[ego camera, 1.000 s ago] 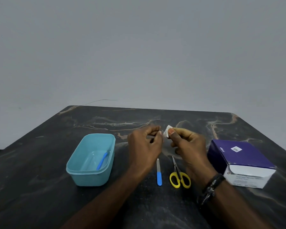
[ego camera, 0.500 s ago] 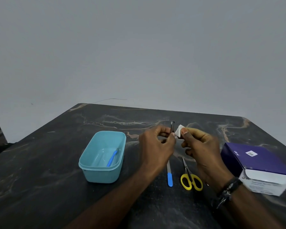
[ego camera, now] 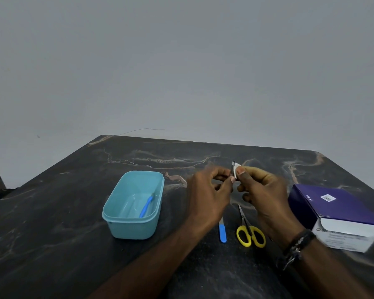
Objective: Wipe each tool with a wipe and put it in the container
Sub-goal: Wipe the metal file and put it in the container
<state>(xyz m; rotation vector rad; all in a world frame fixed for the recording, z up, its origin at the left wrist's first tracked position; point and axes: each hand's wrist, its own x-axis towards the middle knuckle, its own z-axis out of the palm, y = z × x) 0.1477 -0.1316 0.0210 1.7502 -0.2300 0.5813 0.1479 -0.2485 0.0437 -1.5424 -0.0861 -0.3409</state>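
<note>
A: Left hand [ego camera: 207,195]: thumb and fingers pinched on a thin dark metal tool [ego camera: 233,169], held upright above the dark marbled tabletop [ego camera: 52,234]. Tool tip just visible over the fingertips; exact kind of tool too small to tell.

B: Right hand [ego camera: 266,195]: thumb and forefinger closed on a small white folded wipe [ego camera: 237,171], pressed against the tool's right side. Gap between wipe and tool seen half a second ago now gone; touching.

A: Noted. One second ago tool hidden behind the left fingers; now standing clear above them.

B: Black beaded bracelet [ego camera: 298,244] on right wrist.

A: Light teal rectangular plastic container [ego camera: 117,214] left of the hands, well apart. Inside: blue-handled slim tool [ego camera: 146,206], lying diagonally on the floor of it. Same lie as in both earlier frames.

B: Near the table's front, under the hands: blue-handled metal nail file [ego camera: 222,233], flat; just right of it, small yellow-handled scissors [ego camera: 249,233], blades closed, pointing away. Neither in the container, neither touched. No shift relative to each other since earlier.

A: Purple and white cardboard box [ego camera: 333,203] at far right, lid closed. Print on the white face blurred, unreadable.

B: Whole scene sits further right in frame than a second ago; layout on the table unchanged.
</note>
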